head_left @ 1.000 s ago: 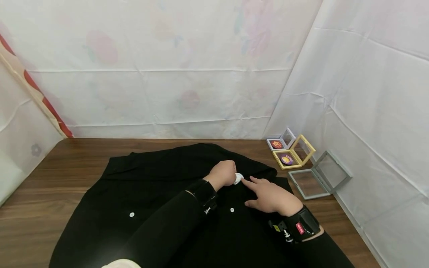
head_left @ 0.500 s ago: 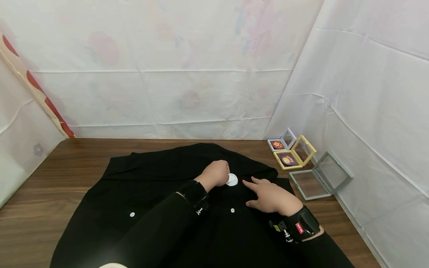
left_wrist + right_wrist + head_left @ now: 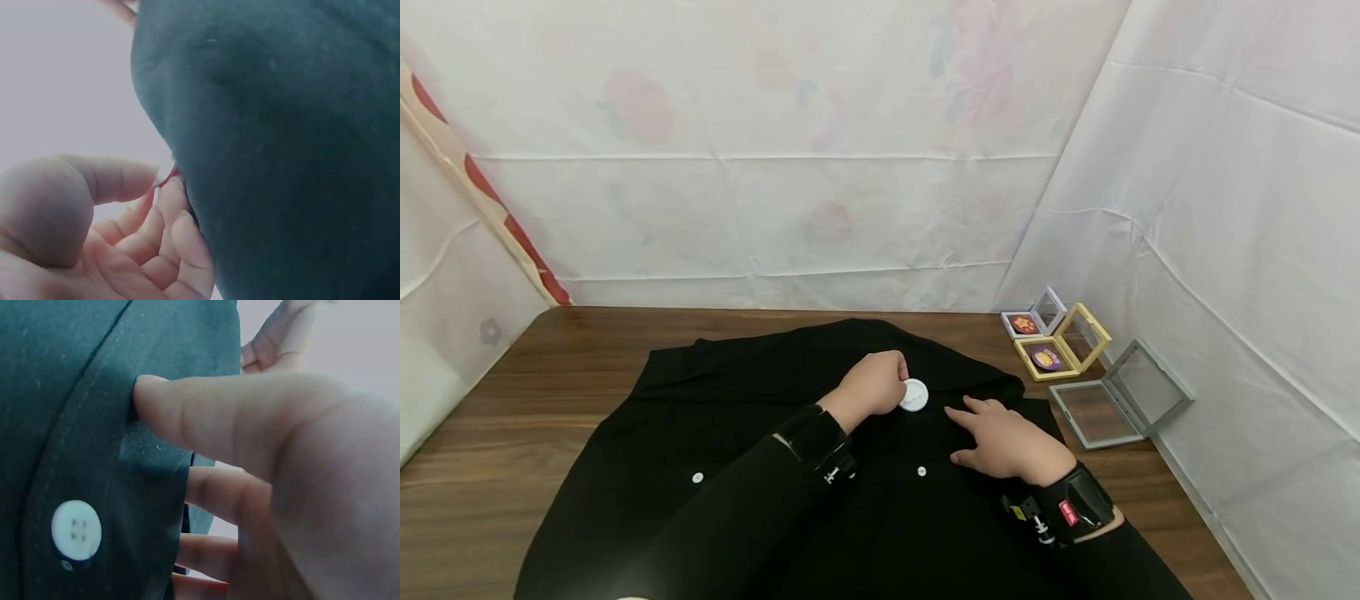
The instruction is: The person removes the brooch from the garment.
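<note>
A black button-up shirt lies spread over the table. Above its middle my left hand pinches a round badge between thumb and fingertips. In the head view the badge turns a white face upward; the left wrist view shows a thin red edge of the badge at the fingertips. My right hand rests on the shirt to the right of the badge, fingers spread and fairly straight. In the right wrist view its thumb touches the cloth near a white four-hole button.
Three open display cases stand at the back right. The small lilac case holds a red badge, the yellow case a purple one; the grey-green case shows nothing inside. White curtains enclose the wooden table.
My left hand has drawn back leftward with the badge, away from the right fingertips, and the badge's white face shows more fully. My right hand has stayed nearly still.
</note>
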The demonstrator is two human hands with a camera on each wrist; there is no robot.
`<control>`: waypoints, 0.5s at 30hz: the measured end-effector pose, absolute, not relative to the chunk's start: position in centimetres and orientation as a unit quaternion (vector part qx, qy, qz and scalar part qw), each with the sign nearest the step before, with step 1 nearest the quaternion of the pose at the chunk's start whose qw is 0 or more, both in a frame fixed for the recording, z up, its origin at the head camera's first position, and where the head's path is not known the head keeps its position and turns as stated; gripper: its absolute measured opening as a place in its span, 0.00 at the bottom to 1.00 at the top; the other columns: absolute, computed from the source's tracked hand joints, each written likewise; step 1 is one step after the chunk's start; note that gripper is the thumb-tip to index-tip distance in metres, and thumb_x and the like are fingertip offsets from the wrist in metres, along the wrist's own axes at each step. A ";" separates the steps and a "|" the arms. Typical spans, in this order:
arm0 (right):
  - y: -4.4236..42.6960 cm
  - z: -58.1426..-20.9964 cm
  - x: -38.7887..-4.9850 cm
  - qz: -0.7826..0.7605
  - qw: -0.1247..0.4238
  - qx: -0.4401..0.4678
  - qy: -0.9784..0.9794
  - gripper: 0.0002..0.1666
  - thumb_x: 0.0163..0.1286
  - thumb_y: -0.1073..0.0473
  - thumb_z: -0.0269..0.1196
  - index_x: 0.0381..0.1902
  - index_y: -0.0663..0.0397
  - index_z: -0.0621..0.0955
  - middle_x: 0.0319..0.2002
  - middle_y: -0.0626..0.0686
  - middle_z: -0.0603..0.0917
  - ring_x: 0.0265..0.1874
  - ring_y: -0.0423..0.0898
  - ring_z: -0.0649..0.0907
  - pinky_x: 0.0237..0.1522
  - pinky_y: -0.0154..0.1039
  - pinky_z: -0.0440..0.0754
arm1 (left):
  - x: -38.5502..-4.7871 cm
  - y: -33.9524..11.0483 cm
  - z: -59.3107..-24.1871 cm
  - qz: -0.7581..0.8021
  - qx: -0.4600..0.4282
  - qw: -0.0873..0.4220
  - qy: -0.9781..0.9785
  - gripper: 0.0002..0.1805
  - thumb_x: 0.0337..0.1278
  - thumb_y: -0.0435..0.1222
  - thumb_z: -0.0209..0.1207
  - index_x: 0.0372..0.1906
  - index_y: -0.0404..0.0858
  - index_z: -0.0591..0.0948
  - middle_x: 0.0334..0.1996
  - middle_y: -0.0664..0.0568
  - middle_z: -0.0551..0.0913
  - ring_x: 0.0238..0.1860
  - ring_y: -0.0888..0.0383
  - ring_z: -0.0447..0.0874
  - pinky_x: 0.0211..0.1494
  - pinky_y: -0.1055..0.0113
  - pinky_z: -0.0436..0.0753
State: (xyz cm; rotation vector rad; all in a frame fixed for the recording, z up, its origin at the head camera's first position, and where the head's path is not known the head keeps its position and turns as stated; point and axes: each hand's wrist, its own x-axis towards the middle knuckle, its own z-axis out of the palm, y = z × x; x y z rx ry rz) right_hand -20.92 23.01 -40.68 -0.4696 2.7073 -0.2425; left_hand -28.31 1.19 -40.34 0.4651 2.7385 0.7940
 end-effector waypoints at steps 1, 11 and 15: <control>23.0 -40.7 -20.9 -0.086 0.190 -0.167 0.964 0.40 0.73 0.44 0.67 0.78 0.45 0.69 0.78 0.63 0.62 0.75 0.66 0.62 0.70 0.66 0.63 | -28.2 1.0 -40.3 0.274 0.160 0.118 0.941 0.04 0.70 0.31 0.57 0.38 0.43 0.78 0.33 0.54 0.79 0.31 0.55 0.78 0.36 0.61 0.78; 22.9 -40.9 -21.0 -0.083 0.180 -0.168 0.966 0.41 0.72 0.43 0.67 0.78 0.45 0.69 0.78 0.64 0.62 0.75 0.66 0.62 0.70 0.67 0.62 | -24.8 -2.1 -39.5 0.317 0.174 0.078 0.929 0.05 0.70 0.31 0.57 0.44 0.42 0.81 0.29 0.56 0.79 0.26 0.58 0.76 0.32 0.63 0.78; 22.9 -40.9 -20.9 -0.085 0.177 -0.168 0.966 0.41 0.72 0.43 0.68 0.78 0.45 0.70 0.78 0.63 0.62 0.75 0.65 0.62 0.70 0.67 0.63 | -23.0 -3.4 -39.3 0.328 0.184 0.066 0.924 0.06 0.70 0.31 0.59 0.46 0.42 0.83 0.28 0.58 0.79 0.26 0.59 0.75 0.32 0.64 0.77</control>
